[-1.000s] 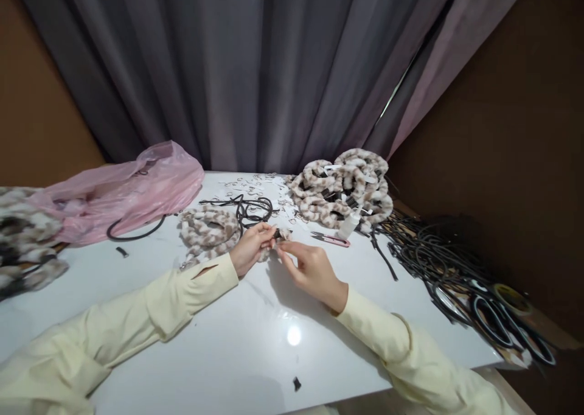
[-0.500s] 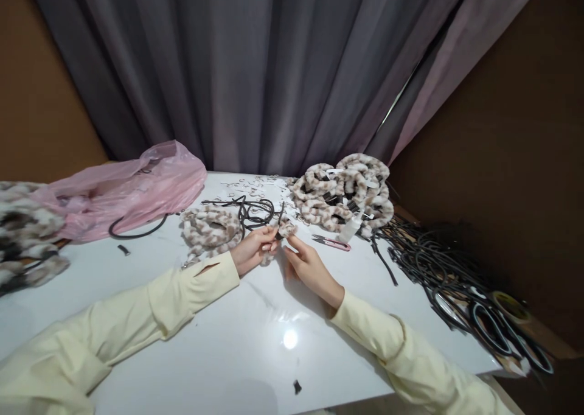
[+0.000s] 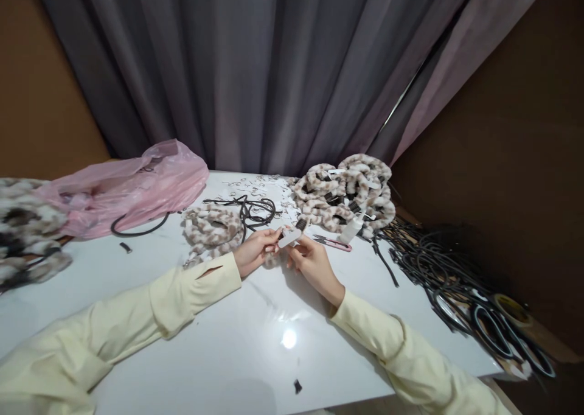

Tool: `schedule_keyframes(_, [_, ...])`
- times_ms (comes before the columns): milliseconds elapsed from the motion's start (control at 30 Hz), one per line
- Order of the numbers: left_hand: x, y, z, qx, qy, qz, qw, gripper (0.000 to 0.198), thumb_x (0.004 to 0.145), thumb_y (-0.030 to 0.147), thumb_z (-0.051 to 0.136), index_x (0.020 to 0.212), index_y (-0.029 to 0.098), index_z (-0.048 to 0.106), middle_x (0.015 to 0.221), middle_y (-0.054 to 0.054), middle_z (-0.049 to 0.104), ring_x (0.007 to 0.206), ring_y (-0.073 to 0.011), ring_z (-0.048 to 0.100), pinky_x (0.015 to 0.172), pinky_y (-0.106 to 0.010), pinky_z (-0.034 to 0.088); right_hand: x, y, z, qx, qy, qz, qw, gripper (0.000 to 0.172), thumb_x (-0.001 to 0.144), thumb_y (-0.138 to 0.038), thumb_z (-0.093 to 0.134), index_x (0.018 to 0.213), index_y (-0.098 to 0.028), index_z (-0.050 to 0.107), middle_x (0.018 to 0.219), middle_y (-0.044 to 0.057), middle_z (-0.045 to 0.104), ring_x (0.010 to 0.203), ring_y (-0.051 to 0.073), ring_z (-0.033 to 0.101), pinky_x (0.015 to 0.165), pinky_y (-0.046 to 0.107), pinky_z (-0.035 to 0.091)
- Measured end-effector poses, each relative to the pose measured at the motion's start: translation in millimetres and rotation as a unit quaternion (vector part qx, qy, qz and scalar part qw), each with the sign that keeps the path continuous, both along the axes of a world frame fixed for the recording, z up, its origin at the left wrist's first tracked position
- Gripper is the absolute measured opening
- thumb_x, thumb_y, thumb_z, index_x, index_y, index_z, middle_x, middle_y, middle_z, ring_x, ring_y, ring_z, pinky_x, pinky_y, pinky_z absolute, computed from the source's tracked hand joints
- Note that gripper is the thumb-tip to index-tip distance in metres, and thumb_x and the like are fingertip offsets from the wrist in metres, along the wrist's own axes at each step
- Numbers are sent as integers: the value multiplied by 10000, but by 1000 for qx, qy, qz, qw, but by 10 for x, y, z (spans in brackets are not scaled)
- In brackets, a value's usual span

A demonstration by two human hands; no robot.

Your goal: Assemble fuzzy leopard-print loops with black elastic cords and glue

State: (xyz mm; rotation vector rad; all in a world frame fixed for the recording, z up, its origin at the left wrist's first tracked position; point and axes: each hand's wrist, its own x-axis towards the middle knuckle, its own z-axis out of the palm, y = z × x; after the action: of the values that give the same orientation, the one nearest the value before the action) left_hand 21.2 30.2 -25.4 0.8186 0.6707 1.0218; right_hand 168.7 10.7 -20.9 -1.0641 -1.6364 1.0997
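My left hand (image 3: 255, 252) and my right hand (image 3: 310, 261) meet over the white table (image 3: 255, 348), fingers pinched together. Between them they hold a small white tag (image 3: 290, 238) with a dark comb-like end (image 3: 302, 224), against the end of a furry beige-and-brown headband (image 3: 210, 230) that lies just left of my left hand. Both arms wear pale yellow sleeves.
A pile of furry headbands (image 3: 347, 190) sits at the back right, with pink snips (image 3: 333, 242) before it. Black bare bands (image 3: 447, 263) lie along the right edge. A pink plastic bag (image 3: 128, 187) and more furry pieces (image 3: 22, 232) are at the left. Grey curtain behind.
The white tag with its dark end has come up between my fingertips, and my right hand has shifted slightly left and up toward my left hand.
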Motion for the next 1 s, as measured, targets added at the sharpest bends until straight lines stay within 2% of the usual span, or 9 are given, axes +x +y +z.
schedule_keyframes(133, [34,-79,39,35,33,17,999,272,708,329,698,694,128,514,505,28,511,426,-54,427,434,-153,312,-15,28,4,-34,33,8,999,79,716,-226,561,694,-154,583,502,-36,551,399,81,475,406,192,391])
schedule_keyframes(267, [59,-154,121,116,124,53,984,334,702,439,661,684,172,462,470,48,504,447,-120,511,465,-205,355,-43,32,28,-73,62,27,995,207,695,-312,640,596,-143,570,475,-24,535,390,84,478,420,208,388])
schedule_keyframes(367, [34,-189,202,217,264,135,930,255,746,390,619,696,181,481,485,53,519,474,-110,491,507,-204,344,-67,19,24,-106,95,32,989,254,694,-370,659,631,-140,569,483,-28,522,393,81,471,428,214,387])
schedule_keyframes(467, [-8,-210,254,297,357,172,869,141,773,293,587,711,192,510,494,58,513,475,-105,456,531,-205,329,-84,-15,24,-140,134,46,980,280,695,-404,663,688,-146,554,497,-52,471,391,61,405,392,197,350])
schedule_keyframes(633, [-68,-190,174,445,398,210,774,50,774,224,566,731,206,547,663,-10,555,639,-156,507,649,-237,361,-96,-96,63,-197,159,114,961,288,730,-402,632,656,-139,541,525,-41,444,407,44,310,353,178,265])
schedule_keyframes(733, [-94,-164,125,488,421,211,735,61,808,227,525,767,203,563,711,-43,552,704,-182,511,700,-260,360,-104,-130,99,-237,196,148,940,261,717,-364,655,661,-145,524,552,-39,450,428,42,286,350,166,223])
schedule_keyframes(833, [-118,-141,147,495,432,214,724,78,820,229,504,778,202,563,715,-52,541,709,-191,497,705,-273,353,-108,-160,152,-278,240,177,913,248,723,-339,662,668,-148,513,556,-52,429,425,34,231,353,162,174])
schedule_keyframes(900, [-128,-128,184,490,420,206,736,65,810,222,516,772,205,566,711,-48,534,704,-192,486,712,-276,349,-102,-183,187,-281,249,178,910,241,733,-338,657,681,-150,515,545,-63,409,419,32,206,363,166,171])
schedule_keyframes(1000, [-125,-118,228,474,391,194,764,14,775,200,558,769,208,568,720,-41,531,709,-190,477,726,-272,340,-83,-213,216,-267,226,167,922,244,745,-357,644,692,-150,525,528,-66,396,429,39,233,386,170,183])
